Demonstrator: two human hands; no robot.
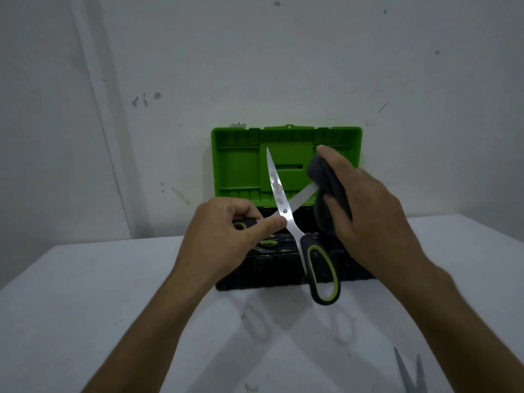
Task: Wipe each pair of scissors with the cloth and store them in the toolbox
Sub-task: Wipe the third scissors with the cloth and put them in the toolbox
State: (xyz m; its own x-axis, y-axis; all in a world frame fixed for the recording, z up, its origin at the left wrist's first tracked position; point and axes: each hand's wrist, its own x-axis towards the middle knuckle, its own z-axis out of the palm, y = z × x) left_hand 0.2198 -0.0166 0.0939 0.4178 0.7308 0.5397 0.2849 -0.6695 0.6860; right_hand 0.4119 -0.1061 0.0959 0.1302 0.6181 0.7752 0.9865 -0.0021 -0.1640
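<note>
- The left hand point(224, 231), at centre frame, has its fingers curled shut around one black-and-green handle of the open scissors point(286, 214), thumb lying along the metal near the pivot.
- One blade points up toward the top centre, smeared along its face; the other blade runs right into the cloth point(326, 194).
- The right hand point(368, 211), right of centre, pinches the dark grey cloth closed around that blade.
- The free handle loop hangs down at lower centre.
- Behind the hands sits the toolbox point(235, 165), green lid upright, black base holding another green-handled pair point(268, 243).
- A further pair of scissors point(409, 374) lies open on the white table point(85, 279), lower right corner.
</note>
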